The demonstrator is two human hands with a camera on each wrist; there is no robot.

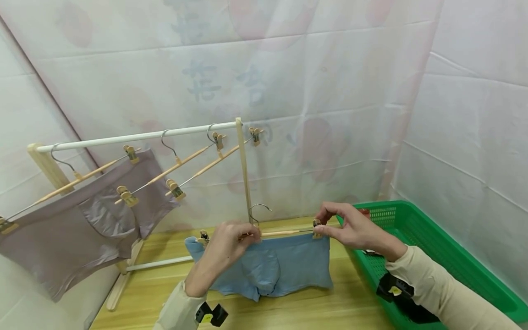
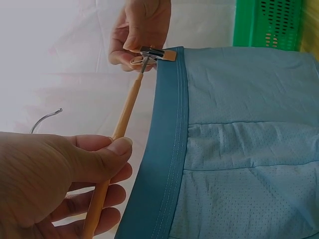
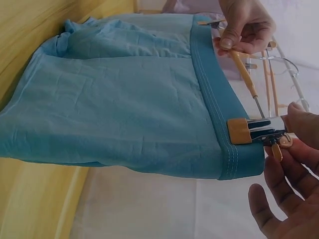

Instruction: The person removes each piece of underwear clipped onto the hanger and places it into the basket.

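Pale blue boxer briefs (image 1: 299,263) hang by their waistband from a clip hanger (image 1: 282,233) over the wooden table. My left hand (image 1: 231,245) grips the hanger's wooden bar (image 2: 127,109) near its middle, thumb on one side and fingers curled round the other. At the right end, my right hand (image 1: 350,229) pinches the levers of the hanger clip (image 3: 241,131) between thumb and fingers. That clip's pads sit over the waistband (image 2: 169,109). The other clip (image 1: 204,236) is at the left end of the waistband, partly behind my left hand in the head view.
A white-railed rack (image 1: 140,136) stands at left. Mauve boxer briefs (image 1: 62,229) hang there on one hanger, beside bare clip hangers (image 1: 187,162). A green basket (image 1: 453,247) is at right, with dark and red items partly hidden by my right arm. A curtain (image 1: 330,91) backs the table.
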